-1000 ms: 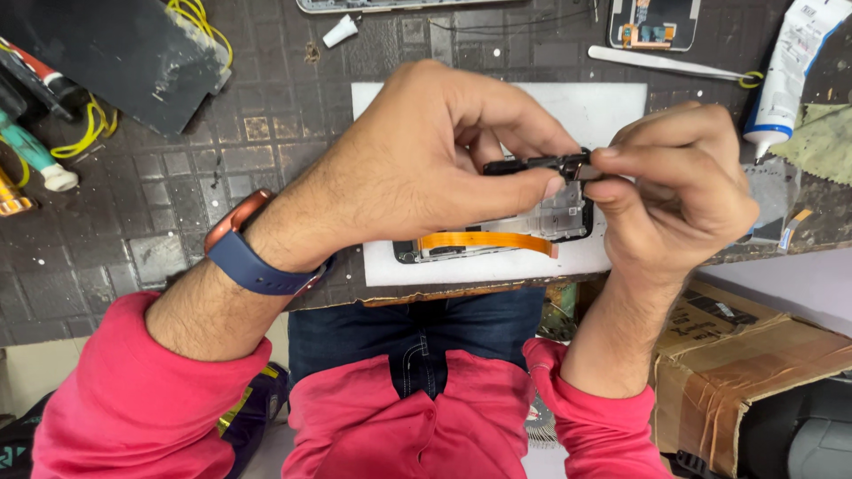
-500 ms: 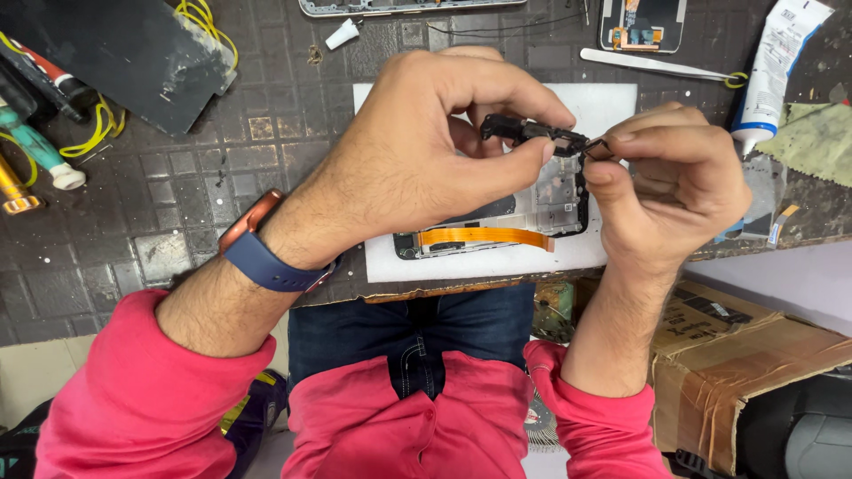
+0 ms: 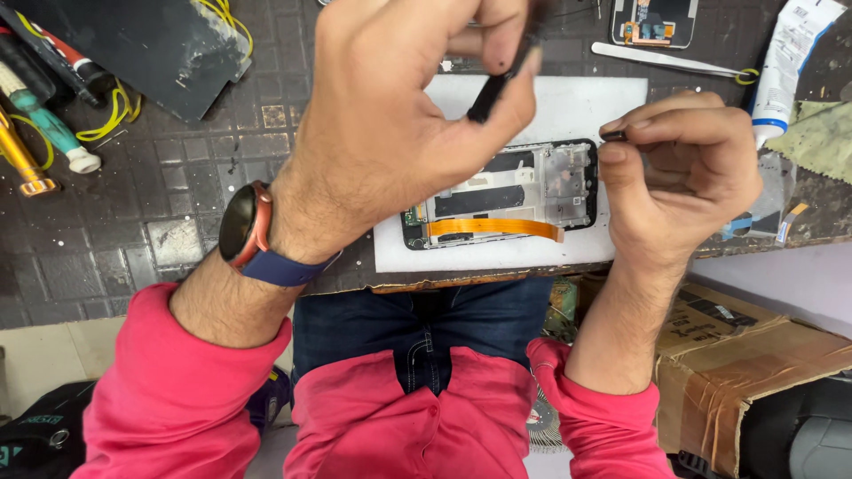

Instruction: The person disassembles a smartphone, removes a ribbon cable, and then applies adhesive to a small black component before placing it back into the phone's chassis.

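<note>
Head view: the left hand [image 3: 399,115] pinches a slim black strip [image 3: 490,96] between thumb and fingertips, its long axis slanting from upper right to lower left. The right hand [image 3: 679,177], fingers curled shut, nips a tiny dark piece [image 3: 614,137] (too small to identify). Below and between the hands lies the opened phone frame [image 3: 532,191], lengthwise left to right, its orange flex cable [image 3: 493,228] along the near edge. It seems a part-removal step; next calls for a steady, fine grip.

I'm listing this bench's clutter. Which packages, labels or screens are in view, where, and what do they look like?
Tube: top right corner, white with a blue band, printed label.
Cardboard box: lower right, below the bench edge, brown, taped.
Phone frame: on a white sheet, centre, black rim, orange flex cable, no lit screen.
Watch: left wrist, round dark face, orange rim, blue strap.
</note>
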